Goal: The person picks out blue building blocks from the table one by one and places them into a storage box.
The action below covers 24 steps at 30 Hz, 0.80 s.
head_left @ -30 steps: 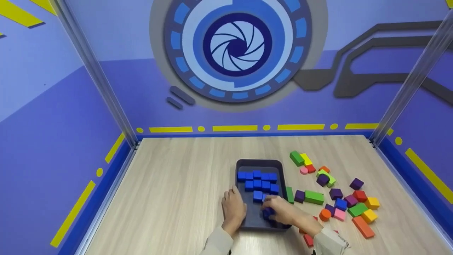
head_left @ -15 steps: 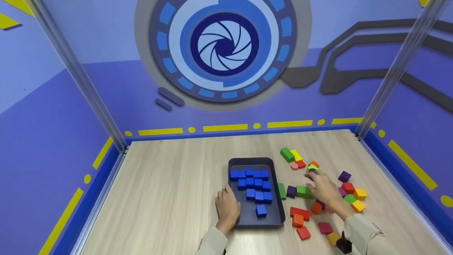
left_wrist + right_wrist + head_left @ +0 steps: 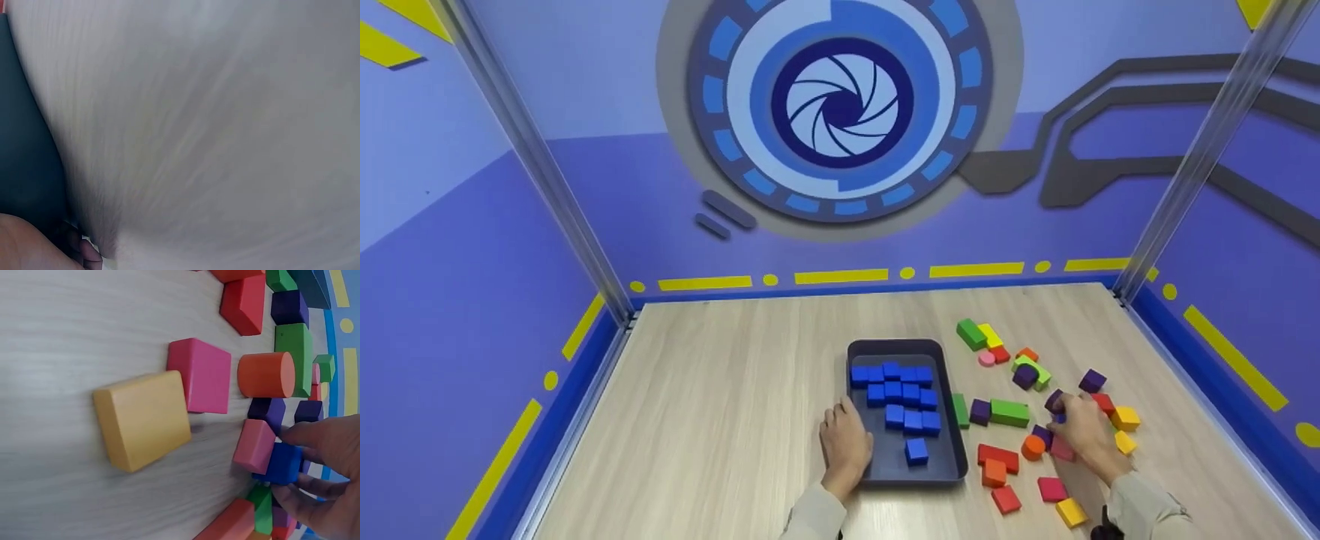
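My left hand rests against the left side of a dark grey tray. Several blue cubes stand inside the tray in rough rows, with a single one nearer its front end. Among the loose blocks to the right, my right hand pinches a blue cube between thumb and fingers. That cube still sits on the table, beside a pink block and a purple cube. The left wrist view shows the tray's side and part of the left hand.
Several coloured wooden blocks lie right of the tray, including a green block, an orange cylinder, a red block and a yellow block. A green block touches or nearly touches the tray. Printed panels enclose the table.
My right hand has left a blue cube in the tray's front part and moved right to another blue cube among the loose blocks. The left hand stays at the tray's side.
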Available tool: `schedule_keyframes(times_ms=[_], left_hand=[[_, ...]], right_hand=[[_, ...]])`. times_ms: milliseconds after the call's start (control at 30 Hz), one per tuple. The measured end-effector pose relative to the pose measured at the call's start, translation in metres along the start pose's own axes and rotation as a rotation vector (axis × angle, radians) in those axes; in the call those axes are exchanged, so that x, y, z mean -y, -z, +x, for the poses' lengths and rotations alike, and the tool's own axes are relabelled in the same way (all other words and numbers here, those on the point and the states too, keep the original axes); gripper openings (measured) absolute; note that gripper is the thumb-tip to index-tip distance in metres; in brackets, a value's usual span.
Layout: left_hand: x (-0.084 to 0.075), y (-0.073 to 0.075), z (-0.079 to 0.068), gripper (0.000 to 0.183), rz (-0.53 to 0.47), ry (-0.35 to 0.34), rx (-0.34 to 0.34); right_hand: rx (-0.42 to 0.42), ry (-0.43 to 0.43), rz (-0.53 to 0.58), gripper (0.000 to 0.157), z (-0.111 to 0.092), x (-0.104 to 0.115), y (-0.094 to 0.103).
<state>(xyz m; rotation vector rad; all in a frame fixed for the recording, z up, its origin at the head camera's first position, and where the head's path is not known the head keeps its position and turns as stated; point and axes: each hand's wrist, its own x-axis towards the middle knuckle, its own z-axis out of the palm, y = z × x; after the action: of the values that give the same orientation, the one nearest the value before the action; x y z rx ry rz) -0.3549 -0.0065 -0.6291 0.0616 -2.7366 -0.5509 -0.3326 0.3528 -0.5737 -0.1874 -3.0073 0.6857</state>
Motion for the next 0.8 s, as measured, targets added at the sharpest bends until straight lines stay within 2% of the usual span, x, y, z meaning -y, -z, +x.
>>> schedule_keyframes(times_ms=[167, 300, 400, 533, 633, 800], left_hand=[[0.0, 0.0, 0.001, 0.062, -0.002, 0.005, 0.004], [0.001, -0.004, 0.0, 0.063, -0.008, 0.009, -0.006], [0.003, -0.005, 0.0, 0.063, -0.01, 0.013, -0.005], [0.003, -0.002, 0.001, 0.059, -0.001, 0.012, -0.019], [0.003, -0.002, 0.0, 0.058, 0.01, 0.008, -0.033], [0.002, -0.004, -0.001, 0.06, 0.002, 0.0, -0.023]], right_hand=[[0.056, -0.046, 0.006, 0.031, 0.005, 0.004, 0.01], [0.022, 0.006, -0.014, 0.027, 0.005, 0.014, 0.018], [-0.041, 0.102, -0.009, 0.024, 0.003, 0.031, 0.019], [-0.106, 0.275, 0.047, 0.024, 0.0, 0.068, 0.016], [-0.104, 0.394, 0.094, 0.025, -0.005, 0.098, 0.012], [-0.034, 0.593, 0.102, 0.025, -0.015, 0.134, 0.003]])
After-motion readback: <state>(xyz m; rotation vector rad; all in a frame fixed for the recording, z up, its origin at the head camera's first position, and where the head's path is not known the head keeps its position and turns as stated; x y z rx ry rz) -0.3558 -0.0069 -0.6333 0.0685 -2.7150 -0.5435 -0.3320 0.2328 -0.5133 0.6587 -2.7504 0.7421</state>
